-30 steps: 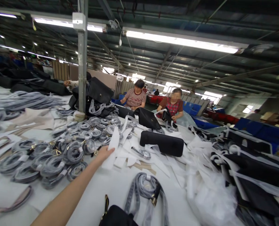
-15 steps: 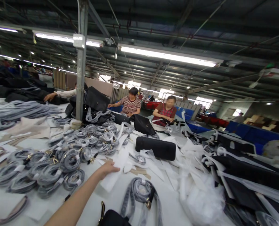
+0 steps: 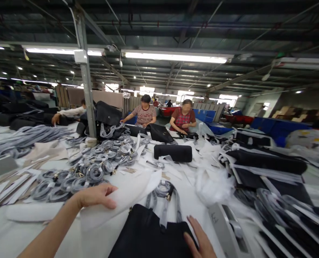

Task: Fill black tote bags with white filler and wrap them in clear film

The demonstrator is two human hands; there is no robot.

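My left hand [image 3: 94, 196] pinches a long white sheet of wrapping material [image 3: 127, 195], thumb on top, and holds it just above the table beside a black handbag [image 3: 151, 236]. The handbag lies at the near edge with its grey wrapped straps [image 3: 166, 195] stretched away from me. My right hand [image 3: 198, 240] rests on the bag's right side with its fingers stretched out flat.
Several coiled grey straps [image 3: 92, 173] cover the white table [image 3: 22, 229] to the left. A black pouch [image 3: 172, 153] and scattered white sheets lie in the middle, black bags [image 3: 267, 165] stack at right. A steel post [image 3: 86, 89] stands behind. Three people work across the table.
My left hand has drawn the white sheet back toward me and over the handbag. The view has tipped down, so the handbag and my right hand now show.
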